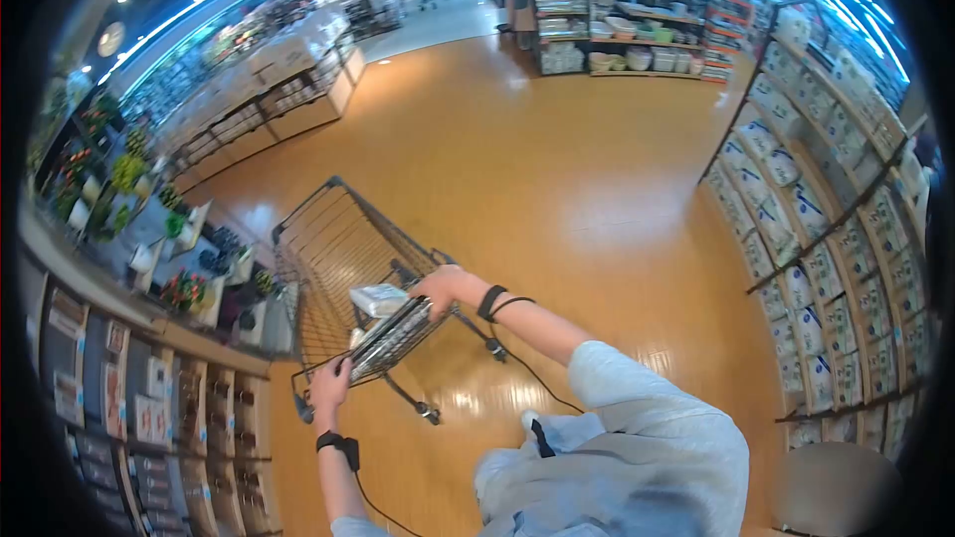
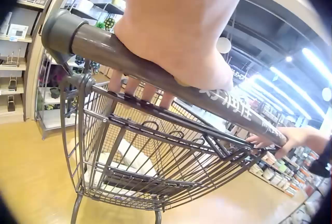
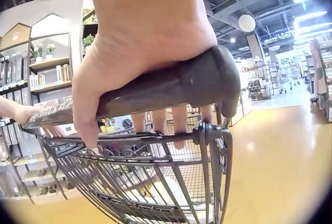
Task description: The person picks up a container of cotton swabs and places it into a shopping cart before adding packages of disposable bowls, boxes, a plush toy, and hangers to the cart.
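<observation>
A dark wire shopping cart [image 1: 328,239] stands ahead and left of the person in the head view. The left hand [image 1: 329,385] grips the left end of its handle [image 2: 98,47]; in the left wrist view the fingers [image 2: 132,86] of that hand [image 2: 176,32] wrap over the bar. Around the right end of the handle [image 3: 150,92], the right hand [image 3: 140,42] is curled, thumb on the near side; the head view also has this hand [image 1: 445,288]. Inside the basket lies a white package [image 1: 378,299], partly behind the wires in both wrist views.
Shelves with packaged goods [image 1: 826,229] line the right. Potted plants [image 1: 129,174] and a shelf unit [image 1: 149,408] stand at the left, close to the cart. A display counter [image 1: 269,119] and a bowl shelf [image 1: 647,62] are farther ahead, across the orange floor [image 1: 557,159].
</observation>
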### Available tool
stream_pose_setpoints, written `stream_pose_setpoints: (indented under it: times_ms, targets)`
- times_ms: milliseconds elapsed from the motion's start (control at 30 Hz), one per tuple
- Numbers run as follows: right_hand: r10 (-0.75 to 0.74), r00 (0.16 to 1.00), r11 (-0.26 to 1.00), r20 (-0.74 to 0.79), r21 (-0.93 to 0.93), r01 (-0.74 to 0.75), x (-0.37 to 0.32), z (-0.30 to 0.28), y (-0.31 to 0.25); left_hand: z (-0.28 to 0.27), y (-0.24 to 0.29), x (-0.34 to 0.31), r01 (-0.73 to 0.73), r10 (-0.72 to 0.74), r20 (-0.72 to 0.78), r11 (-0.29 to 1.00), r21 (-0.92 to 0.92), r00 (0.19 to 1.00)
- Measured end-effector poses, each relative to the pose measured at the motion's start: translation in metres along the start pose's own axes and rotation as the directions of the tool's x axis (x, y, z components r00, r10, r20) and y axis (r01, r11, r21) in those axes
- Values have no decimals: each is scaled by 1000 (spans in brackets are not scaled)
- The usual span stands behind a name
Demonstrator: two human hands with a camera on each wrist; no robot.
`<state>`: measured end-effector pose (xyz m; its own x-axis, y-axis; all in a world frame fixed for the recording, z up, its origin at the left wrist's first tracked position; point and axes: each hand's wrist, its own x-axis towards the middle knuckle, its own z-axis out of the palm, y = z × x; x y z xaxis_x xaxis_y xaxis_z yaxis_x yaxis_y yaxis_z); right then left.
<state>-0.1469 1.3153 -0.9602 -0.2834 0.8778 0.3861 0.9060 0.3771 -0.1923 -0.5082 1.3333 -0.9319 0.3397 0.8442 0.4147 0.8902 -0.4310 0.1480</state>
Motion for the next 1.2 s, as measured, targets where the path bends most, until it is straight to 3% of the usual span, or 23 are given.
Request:
stream_pose_setpoints:
  times_ms: [100,167,267,400,467,567,600,633,800,833,1033,1067,1167,1200]
  targets:
    - [60,995,997,74,-51,-56,8,48,4,53,-36,9,-11,12,-42,1000,15,999]
    - [54,997,996,46,-67,-51,26,22,-4,23,-36,33,-5,6,-45,1000,4,999]
    - [36,998,997,43,-64,-33,51,1,27,16,-15,66,-3,3,-56,1000,0,998]
    - [63,996,996,68,-71,-58,88,-87,51,-40,31,130,-59,52,-99,996,-61,994]
    - [62,996,995,70,-82,-56,118,-113,62,-61,37,174,66,-63,65,997,-44,996]
    - [80,994,996,75,-52,-76,176,-137,78,-65,2,263,119,-106,146,989,-83,984]
    - [62,996,995,65,-87,-56,129,-124,69,-48,16,216,142,-121,176,984,-112,977]
    - [89,994,993,63,-89,-83,145,-128,75,-51,13,238,137,-114,184,984,-117,976]
    - [123,990,990,69,-74,-118,239,-144,103,-73,-4,326,167,-160,138,985,-42,977]
    - [96,992,992,78,-92,-88,234,-171,107,-82,11,325,181,-171,120,980,-77,978]
    - [31,998,991,58,-133,-23,319,-169,142,-70,-19,409,176,-171,80,982,-66,982]
    - [32,993,991,115,-134,-16,345,-237,150,-114,6,443,218,-214,67,974,-62,974]
    - [-27,1000,996,7,-80,28,357,-253,175,-111,17,467,224,-225,-12,973,-52,974]
    - [-26,999,994,45,-108,30,362,-258,185,-113,29,462,255,-254,20,964,-77,967]
